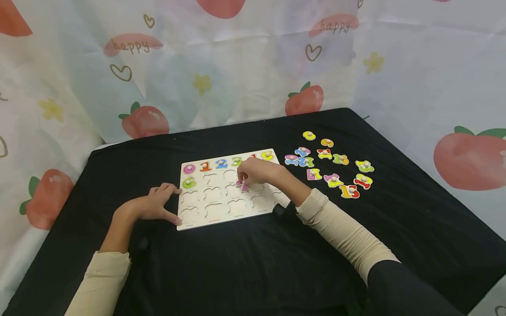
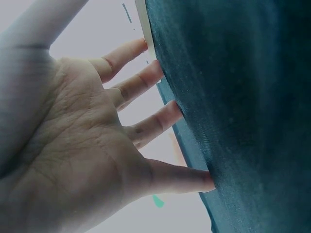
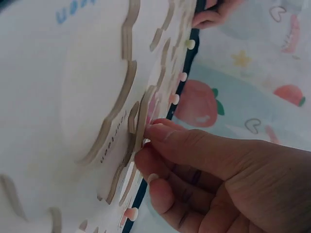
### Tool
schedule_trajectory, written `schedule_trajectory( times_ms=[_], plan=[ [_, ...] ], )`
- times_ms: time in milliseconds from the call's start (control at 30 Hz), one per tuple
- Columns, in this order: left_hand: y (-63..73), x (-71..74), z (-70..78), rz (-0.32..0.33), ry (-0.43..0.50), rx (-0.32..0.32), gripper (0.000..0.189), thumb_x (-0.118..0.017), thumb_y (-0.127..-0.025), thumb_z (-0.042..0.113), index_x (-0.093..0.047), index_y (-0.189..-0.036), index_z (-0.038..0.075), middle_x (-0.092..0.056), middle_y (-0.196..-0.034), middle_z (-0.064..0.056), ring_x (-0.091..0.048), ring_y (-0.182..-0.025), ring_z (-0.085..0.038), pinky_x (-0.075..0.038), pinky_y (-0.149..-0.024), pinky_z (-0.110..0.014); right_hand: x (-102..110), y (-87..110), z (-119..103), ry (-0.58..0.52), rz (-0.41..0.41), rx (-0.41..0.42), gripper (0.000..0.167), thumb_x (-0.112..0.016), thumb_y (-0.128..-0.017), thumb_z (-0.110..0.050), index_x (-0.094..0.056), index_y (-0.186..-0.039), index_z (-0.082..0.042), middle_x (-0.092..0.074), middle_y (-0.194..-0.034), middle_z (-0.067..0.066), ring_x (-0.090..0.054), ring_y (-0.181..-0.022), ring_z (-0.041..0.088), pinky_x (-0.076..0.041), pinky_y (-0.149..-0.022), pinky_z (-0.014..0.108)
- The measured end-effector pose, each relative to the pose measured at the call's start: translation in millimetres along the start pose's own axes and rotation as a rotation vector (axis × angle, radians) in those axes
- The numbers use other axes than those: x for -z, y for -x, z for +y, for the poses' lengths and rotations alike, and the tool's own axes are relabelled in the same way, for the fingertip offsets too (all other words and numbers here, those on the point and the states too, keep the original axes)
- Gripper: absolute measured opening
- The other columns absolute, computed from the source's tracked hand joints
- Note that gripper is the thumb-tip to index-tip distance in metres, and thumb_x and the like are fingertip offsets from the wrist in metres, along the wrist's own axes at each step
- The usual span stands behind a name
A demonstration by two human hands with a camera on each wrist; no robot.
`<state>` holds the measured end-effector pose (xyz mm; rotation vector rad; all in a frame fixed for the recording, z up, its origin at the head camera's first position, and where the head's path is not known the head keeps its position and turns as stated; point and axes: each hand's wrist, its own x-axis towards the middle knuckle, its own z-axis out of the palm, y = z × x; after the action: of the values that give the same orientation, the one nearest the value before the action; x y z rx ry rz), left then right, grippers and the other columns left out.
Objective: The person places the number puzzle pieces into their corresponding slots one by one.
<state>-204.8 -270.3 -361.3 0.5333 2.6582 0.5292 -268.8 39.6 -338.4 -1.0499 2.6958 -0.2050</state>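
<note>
A pale wooden number puzzle board lies on the black cloth, with shaped recesses across it. My left hand is at its left edge, thumb and fingers spread; in the left wrist view the straight fingers reach to the board's rim. Over the middle of the board, my right hand pinches a pink-purple number piece, whose numeral is partly hidden by the fingers. Its thumb and index finger meet close over a recess in the right wrist view. A green 6 sits in the second row.
Knobbed numbers fill the top row, including a pink 0, a blue 2 and a yellow 5. Several loose number pieces, among them a red-orange 15, lie right of the board. A printed curtain hangs behind the table.
</note>
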Motion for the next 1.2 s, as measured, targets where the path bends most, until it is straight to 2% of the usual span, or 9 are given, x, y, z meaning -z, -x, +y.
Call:
schedule_trajectory(
  times_ms=[200, 433, 633, 733, 1033, 1200],
  plan=[
    [-0.7, -1.4, -0.6, -0.003, 0.001, 0.003, 0.1, -0.08, -0.066, 0.053, -0.032, -0.138, 0.002, -0.023, -0.142, -0.023, -0.02, -0.121, -0.045, -0.027, -0.094, -0.065, 0.6, -18.7, -4.7, 0.055, 0.003, 0.036, 0.011, -0.063, -0.088, -0.005, -0.071, -0.094, -0.01, -0.062, -0.084, -0.001, -0.052, -0.079, 0.015, -0.043, -0.072, 0.025],
    [-2.8, -2.7, -3.3, 0.003, -0.016, -0.006, 0.101, -0.079, -0.065, 0.054, -0.033, -0.137, 0.002, -0.025, -0.141, -0.022, -0.021, -0.12, -0.044, -0.028, -0.094, -0.064, -2.9, -43.3, -11.0, 0.107, 0.039, 0.14, 0.013, -0.06, -0.091, -0.006, -0.07, -0.098, -0.005, -0.067, -0.091, 0.003, -0.056, -0.081, 0.013, -0.045, -0.073, 0.022],
    [-3.6, -2.2, -3.3, 0.003, -0.021, -0.005, 0.101, -0.079, -0.065, 0.055, -0.033, -0.137, 0.002, -0.025, -0.14, -0.022, -0.022, -0.12, -0.044, -0.028, -0.094, -0.064, -3.1, -57.5, -22.5, 0.102, 0.055, 0.164, 0.016, -0.058, -0.091, -0.004, -0.071, -0.101, -0.006, -0.068, -0.097, 0.003, -0.06, -0.089, 0.013, -0.046, -0.076, 0.021],
    [-3.5, -1.5, -2.5, 0.002, -0.027, -0.002, 0.101, -0.079, -0.065, 0.055, -0.033, -0.138, 0.002, -0.026, -0.14, -0.023, -0.023, -0.119, -0.044, -0.028, -0.093, -0.064, -2.2, -62.7, -28.6, 0.115, 0.056, 0.157, 0.016, -0.058, -0.091, -0.004, -0.071, -0.101, -0.006, -0.067, -0.098, 0.003, -0.059, -0.088, 0.012, -0.046, -0.076, 0.021],
    [-2.1, -0.2, 0.3, -0.013, -0.026, -0.002, 0.1, -0.079, -0.066, 0.054, -0.033, -0.137, 0.001, -0.027, -0.139, -0.023, -0.024, -0.119, -0.045, -0.028, -0.094, -0.065, -2.4, -74.4, -39.9, 0.222, 0.071, 0.143, 0.008, -0.06, -0.092, -0.006, -0.067, -0.088, -0.006, -0.057, -0.078, 0.0, -0.044, -0.069, 0.01, -0.035, -0.062, 0.019],
    [-1.1, 0.1, 1.5, -0.006, -0.033, -0.007, 0.099, -0.079, -0.067, 0.053, -0.032, -0.137, 0.001, -0.027, -0.138, -0.024, -0.024, -0.118, -0.045, -0.029, -0.094, -0.065, -1.7, -79.5, -47.5, 0.315, 0.079, 0.123, 0.01, -0.058, -0.093, -0.007, -0.068, -0.09, -0.008, -0.055, -0.077, -0.002, -0.043, -0.068, 0.009, -0.034, -0.06, 0.018]
  ],
)
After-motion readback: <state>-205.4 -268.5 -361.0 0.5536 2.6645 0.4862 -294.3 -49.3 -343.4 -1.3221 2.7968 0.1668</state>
